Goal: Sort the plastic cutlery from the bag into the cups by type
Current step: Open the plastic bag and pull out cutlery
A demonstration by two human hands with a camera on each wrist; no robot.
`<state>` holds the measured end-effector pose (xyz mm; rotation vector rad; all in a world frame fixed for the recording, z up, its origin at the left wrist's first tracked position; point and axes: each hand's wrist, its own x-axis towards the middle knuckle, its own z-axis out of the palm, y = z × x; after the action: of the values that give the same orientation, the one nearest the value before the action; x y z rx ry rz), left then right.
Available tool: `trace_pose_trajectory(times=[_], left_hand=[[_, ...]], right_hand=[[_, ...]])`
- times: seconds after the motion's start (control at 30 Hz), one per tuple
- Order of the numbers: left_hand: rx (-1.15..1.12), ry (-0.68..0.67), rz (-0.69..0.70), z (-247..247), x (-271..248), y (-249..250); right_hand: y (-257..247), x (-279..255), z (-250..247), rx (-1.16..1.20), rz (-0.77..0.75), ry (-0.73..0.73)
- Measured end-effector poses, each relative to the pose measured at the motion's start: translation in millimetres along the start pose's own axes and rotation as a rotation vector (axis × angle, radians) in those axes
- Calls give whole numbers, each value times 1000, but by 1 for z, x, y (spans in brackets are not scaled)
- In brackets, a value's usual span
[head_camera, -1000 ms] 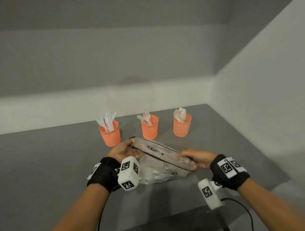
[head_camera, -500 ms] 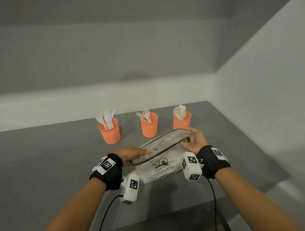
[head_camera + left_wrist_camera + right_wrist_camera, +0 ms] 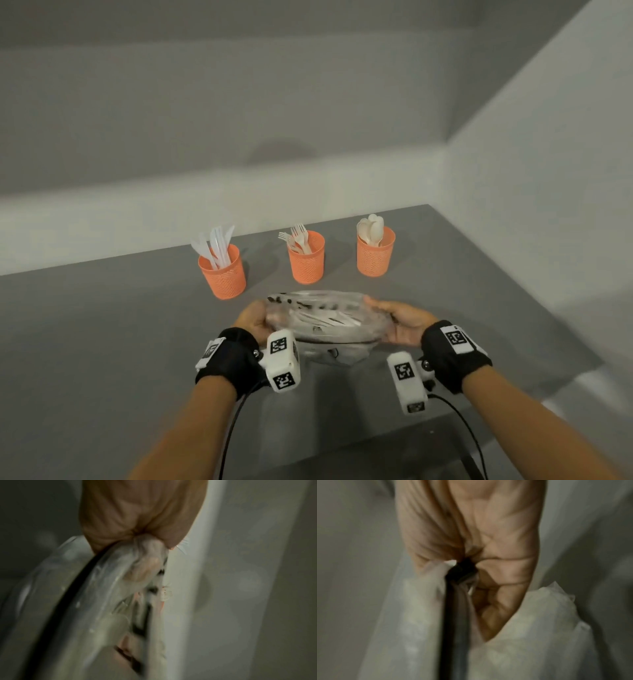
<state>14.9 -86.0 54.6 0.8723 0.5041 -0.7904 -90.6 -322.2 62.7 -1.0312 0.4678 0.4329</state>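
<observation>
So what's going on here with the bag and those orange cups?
A person is holding a clear plastic bag by its two ends, the left hand gripping one end and the right hand the other, just above the grey table. White cutlery pieces show inside it. Behind stand three orange cups: knives in the left cup, forks in the middle cup, spoons in the right cup.

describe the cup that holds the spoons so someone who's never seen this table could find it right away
On the grey table, three orange mesh cups stand in a row beyond the clear bag held in both hands. The spoon cup is at the right end, nearest the side wall. Rounded spoon bowls stick out of it, while its neighbours show fork tines and knife blades.
</observation>
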Motion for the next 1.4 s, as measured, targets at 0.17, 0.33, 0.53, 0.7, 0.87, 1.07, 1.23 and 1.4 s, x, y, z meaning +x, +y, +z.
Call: trace_pose_trajectory(times=[0.17,0.33,0.53,0.7,0.87,1.07,1.23,1.4], left_hand=[[817,1,200,-15,1,-7],[1337,-4,592,-19,-7,-17],[523,90,167,-18,-4,-10],[639,257,221,-16,-3,-8],[1468,406,811,-15,-25,-29],[1583,476,804,-14,-4,-46],[1045,315,724,-13,4,-13],[610,218,521,-6,13,7]], right_hand=[[-11,9,-3,498,-122,160],[-3,34,1,523,-64,217],[10,44,1,105,22,46],[6,28,12,-278,-108,183],[21,25,15,-1076,-420,532],[28,45,17,-1281,-325,556],[8,47,19,-434,-325,422],[-3,49,23,-177,-377,435]])
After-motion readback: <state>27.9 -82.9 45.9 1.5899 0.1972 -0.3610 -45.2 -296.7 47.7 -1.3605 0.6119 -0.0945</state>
